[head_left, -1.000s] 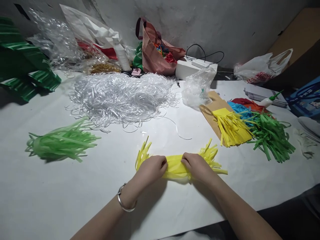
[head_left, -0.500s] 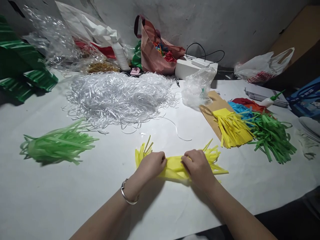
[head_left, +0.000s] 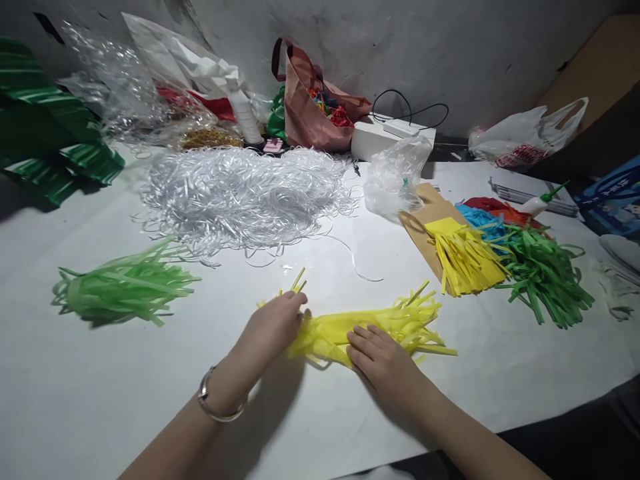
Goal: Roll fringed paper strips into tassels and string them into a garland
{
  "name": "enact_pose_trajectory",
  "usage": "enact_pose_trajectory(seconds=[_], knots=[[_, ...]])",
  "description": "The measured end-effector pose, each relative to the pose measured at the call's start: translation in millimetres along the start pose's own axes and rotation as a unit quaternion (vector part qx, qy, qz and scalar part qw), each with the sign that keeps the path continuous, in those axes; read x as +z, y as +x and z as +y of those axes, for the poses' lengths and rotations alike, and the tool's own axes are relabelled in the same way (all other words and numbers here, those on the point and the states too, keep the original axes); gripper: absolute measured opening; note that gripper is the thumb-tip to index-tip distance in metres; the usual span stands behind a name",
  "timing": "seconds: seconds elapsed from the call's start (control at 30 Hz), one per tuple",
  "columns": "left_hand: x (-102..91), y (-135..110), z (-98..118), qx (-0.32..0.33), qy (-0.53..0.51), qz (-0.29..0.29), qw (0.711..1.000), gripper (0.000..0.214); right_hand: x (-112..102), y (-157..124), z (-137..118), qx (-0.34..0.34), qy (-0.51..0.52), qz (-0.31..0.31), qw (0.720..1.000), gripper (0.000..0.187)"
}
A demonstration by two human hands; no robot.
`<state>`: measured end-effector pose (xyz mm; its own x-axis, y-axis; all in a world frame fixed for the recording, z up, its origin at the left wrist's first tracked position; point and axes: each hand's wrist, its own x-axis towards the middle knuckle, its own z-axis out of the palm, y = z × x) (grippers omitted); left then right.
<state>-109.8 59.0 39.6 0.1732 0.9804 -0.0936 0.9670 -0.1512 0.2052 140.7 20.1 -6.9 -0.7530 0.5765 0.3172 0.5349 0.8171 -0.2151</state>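
A yellow fringed tissue paper tassel (head_left: 335, 327) lies crosswise on the white table in front of me, with cut strips spreading at both ends. My left hand (head_left: 273, 327) is closed around its left fringe; the fingertips are partly hidden behind the hand. On the tassel's uncut middle rests my right hand (head_left: 383, 357), fingers stretched out flat over the lower edge. Farther left lies a light green tissue tassel (head_left: 125, 283).
Behind is a heap of white shredded strands (head_left: 250, 193). To the right, yellow (head_left: 465, 257), blue and green (head_left: 545, 267) tassels lie by brown cardboard and a green-tipped glue bottle (head_left: 543, 200). A pink bag (head_left: 313, 107) stands at the wall.
My left hand has moved left from the tassel's middle onto its left fringe. My right hand has shifted slightly left and down, its curled fingers now laid flat.
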Motion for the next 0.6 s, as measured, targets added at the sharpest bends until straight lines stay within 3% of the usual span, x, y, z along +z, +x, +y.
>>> enact_pose_trajectory(seconds=[0.1,0.17,0.23,0.4,0.6], knots=[[-7.7,-12.6,6.2,0.126,0.019,0.153,0.980,0.021,-1.0,0.9,-0.6,0.002,0.006,-0.006,1.000,0.024],[-2.0,-19.9,21.2,0.261,0.006,0.158,0.952,0.016,-1.1,1.4,-0.4,0.005,0.014,-0.003,1.000,0.026],[11.8,-26.2,35.9,0.342,0.018,0.109,0.933,0.012,-0.8,1.6,0.7,0.009,0.025,0.003,1.000,0.029],[42.5,-45.5,37.7,0.315,0.049,0.093,0.943,0.017,-0.5,2.7,4.1,0.039,0.056,0.011,0.998,0.030],[37.5,-79.4,22.3,0.198,0.035,0.118,0.972,0.021,-4.1,10.8,2.2,0.068,0.072,0.013,0.995,0.028]])
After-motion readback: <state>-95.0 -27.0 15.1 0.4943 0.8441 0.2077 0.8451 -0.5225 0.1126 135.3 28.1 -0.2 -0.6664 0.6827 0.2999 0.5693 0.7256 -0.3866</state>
